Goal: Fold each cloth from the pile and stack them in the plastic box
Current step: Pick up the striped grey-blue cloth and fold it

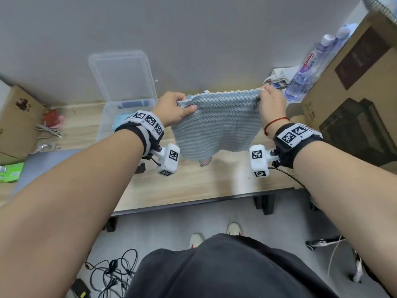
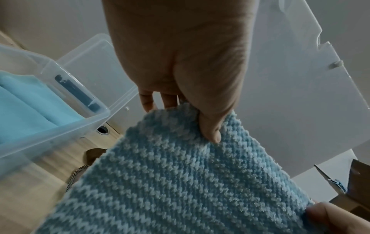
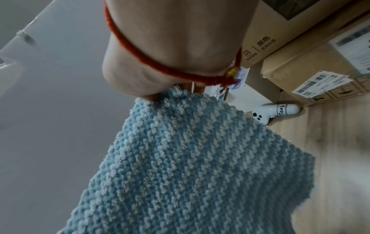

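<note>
Your forearms: both reach forward from the bottom of the head view, each wrist strapped with a black band carrying a white marker-tagged camera.
Your left hand [image 1: 175, 108]: thumb on the near face, fingers curled behind — you pinch the top left corner of the knitted cloth [image 1: 217, 123].
Your right hand [image 1: 271, 104]: fingers closed on the top right corner; a red string bracelet [image 1: 276, 122] circles that wrist.
Knitted cloth: blue and white stripes, stretched between your hands and hanging above the wooden table [image 1: 193, 186], its lower edge clear of the surface.
Plastic box [image 1: 107, 117]: clear, on the table just left of your left hand, lid [image 1: 122, 74] raised against the wall — a light blue folded cloth [image 2: 26, 107] already lies inside.
Right side: a water bottle [image 1: 309, 65] and cardboard boxes [image 1: 354, 82] stand beside your right hand; a white controller [image 3: 274, 113] lies by the boxes.
</note>
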{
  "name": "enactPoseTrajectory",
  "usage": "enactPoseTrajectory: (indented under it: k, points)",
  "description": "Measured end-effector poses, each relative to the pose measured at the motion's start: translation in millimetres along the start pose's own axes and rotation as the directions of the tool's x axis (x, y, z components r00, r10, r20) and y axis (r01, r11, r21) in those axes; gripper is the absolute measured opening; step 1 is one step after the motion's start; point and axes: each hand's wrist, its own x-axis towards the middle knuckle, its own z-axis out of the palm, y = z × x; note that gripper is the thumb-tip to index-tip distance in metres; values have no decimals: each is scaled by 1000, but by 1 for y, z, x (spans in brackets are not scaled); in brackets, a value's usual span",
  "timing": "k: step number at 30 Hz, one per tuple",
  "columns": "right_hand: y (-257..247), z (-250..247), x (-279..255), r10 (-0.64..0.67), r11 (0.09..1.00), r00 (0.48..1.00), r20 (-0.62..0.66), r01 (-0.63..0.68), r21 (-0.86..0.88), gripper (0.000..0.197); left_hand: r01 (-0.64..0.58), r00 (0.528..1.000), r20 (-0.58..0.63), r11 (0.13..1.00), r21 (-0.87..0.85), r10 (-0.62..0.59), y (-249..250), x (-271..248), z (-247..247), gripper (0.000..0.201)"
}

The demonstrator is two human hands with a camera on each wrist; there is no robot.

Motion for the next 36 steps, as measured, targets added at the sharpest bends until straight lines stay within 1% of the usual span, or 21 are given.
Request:
enactPoseTrajectory:
  k: [3,5,8,9,11,13,14,17,19,20,21,25,27,29,31,33,36]
  points:
    - [9,-4,-5,3,999,1000,-15,-4,-41,32,16,1000,19,999,-34,-15,-2,-2,12,38]
    - [28,-3,-12,36,995,999,-12,-37,-95,29,53,997,48,998,-24,-52,-12,-7,27,39]
    - [74,5,-28,134,982,991,16,-130,-138,25,79,981,181,996,-38,-71,-35,-22,59,38]
    - [91,8,-37,175,973,984,31,-168,-160,25,89,971,222,996,-11,-85,-45,-29,71,38]
    - [120,14,-54,238,954,968,83,-217,-209,26,106,954,269,988,113,-133,-70,-37,95,43]
    - [152,21,-70,311,933,939,147,-272,-237,25,147,930,304,967,206,-206,-97,-44,118,44]
    - [163,22,-77,333,928,925,185,-286,-240,25,146,918,333,964,223,-216,-106,-50,125,43]
    - [203,29,-98,419,897,864,279,-345,-277,25,191,845,451,950,246,-287,-134,-61,154,38]
    - [218,30,-108,431,893,846,314,-348,-286,23,222,809,485,937,270,-332,-148,-67,165,32]
    - [222,30,-110,421,897,850,317,-340,-282,23,240,808,478,933,267,-345,-153,-68,167,31]
    - [223,31,-109,416,899,853,315,-334,-284,25,267,817,454,931,249,-356,-156,-67,168,32]
    - [223,37,-90,421,898,854,306,-346,-271,24,331,874,311,926,182,-373,-159,-52,167,40]
    - [220,40,-76,415,899,863,290,-341,-274,18,370,882,243,912,178,-405,-159,-40,163,46]
    - [219,44,-61,409,900,871,271,-337,-275,10,421,877,195,899,123,-438,-160,-28,160,53]
    - [221,49,-46,387,902,886,256,-306,-305,20,432,883,164,898,81,-440,-161,-18,159,44]
    - [223,54,-33,366,895,897,248,-266,-359,24,422,893,122,901,103,-432,-162,-7,159,34]
    - [230,61,-16,357,886,900,251,-240,-397,24,435,890,70,886,161,-450,-166,7,158,39]
